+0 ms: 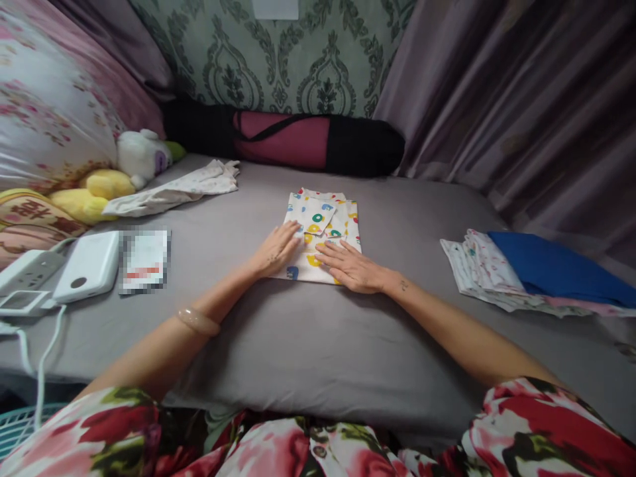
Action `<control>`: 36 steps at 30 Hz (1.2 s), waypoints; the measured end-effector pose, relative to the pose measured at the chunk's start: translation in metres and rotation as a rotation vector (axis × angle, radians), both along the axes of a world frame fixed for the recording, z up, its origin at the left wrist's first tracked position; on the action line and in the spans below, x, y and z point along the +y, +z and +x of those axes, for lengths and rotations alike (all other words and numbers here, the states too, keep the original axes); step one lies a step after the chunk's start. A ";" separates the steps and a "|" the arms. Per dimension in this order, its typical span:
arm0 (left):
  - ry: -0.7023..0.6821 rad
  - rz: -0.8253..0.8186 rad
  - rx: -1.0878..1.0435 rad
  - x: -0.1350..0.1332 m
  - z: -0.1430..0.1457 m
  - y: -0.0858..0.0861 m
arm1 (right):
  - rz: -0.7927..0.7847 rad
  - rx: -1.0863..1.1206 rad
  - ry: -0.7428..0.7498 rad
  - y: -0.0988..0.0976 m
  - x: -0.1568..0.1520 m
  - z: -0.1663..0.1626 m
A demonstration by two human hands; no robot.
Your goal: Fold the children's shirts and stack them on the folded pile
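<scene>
White garment has blue, yellow, green and red prints all over, sheet is plain grey. Bag at 12 o'clock is black and maroon, curtain at 2 is kinda dusky purple, cloth at 3 is just solid blue.

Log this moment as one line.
left hand: palm-down on printed cloth | right hand: palm-down on same cloth | cloth: folded, on gray sheet

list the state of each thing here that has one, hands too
Printed cloth, folded
Left hand, open, palm down on it
Right hand, open, palm down on it
White cloth, loose, rumpled
Clothes pile, folded, stacked
Blue cloth, folded, on top
Long bag, lying lengthwise; closure unclear
Power strip, on or off unclear
Bangle, worn
Right curtain, hanging in folds
Sheet, spread
</scene>
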State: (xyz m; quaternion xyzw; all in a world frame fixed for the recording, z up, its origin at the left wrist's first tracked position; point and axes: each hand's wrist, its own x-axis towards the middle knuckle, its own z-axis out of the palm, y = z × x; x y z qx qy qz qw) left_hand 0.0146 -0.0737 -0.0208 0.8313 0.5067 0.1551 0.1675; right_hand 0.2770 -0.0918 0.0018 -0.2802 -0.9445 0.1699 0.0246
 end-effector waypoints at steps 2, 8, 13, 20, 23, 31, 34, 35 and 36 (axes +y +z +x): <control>0.115 0.011 -0.032 0.007 -0.014 -0.004 | 0.066 0.016 0.032 0.003 0.005 -0.007; 0.152 0.011 -0.007 0.007 -0.035 -0.018 | 0.040 -0.008 0.095 -0.016 0.015 -0.018; 0.209 0.023 -0.172 0.004 -0.034 -0.015 | 0.028 -0.025 0.090 -0.010 0.015 -0.021; 0.245 0.013 -0.300 0.005 -0.038 -0.017 | 0.112 0.031 0.225 -0.008 0.017 -0.064; 0.244 0.003 -0.313 0.006 -0.038 -0.018 | 0.088 0.019 0.231 -0.017 0.020 -0.072; 0.255 -0.010 -0.271 0.003 -0.036 -0.011 | 0.085 0.007 0.222 -0.004 0.023 -0.083; 0.253 -0.014 -0.258 0.002 -0.037 -0.011 | 0.096 0.028 0.232 -0.006 0.023 -0.095; 0.252 -0.016 -0.260 0.003 -0.037 -0.011 | 0.084 0.026 0.239 -0.009 0.023 -0.099; 0.250 -0.019 -0.263 0.003 -0.037 -0.011 | 0.071 0.021 0.246 -0.012 0.024 -0.101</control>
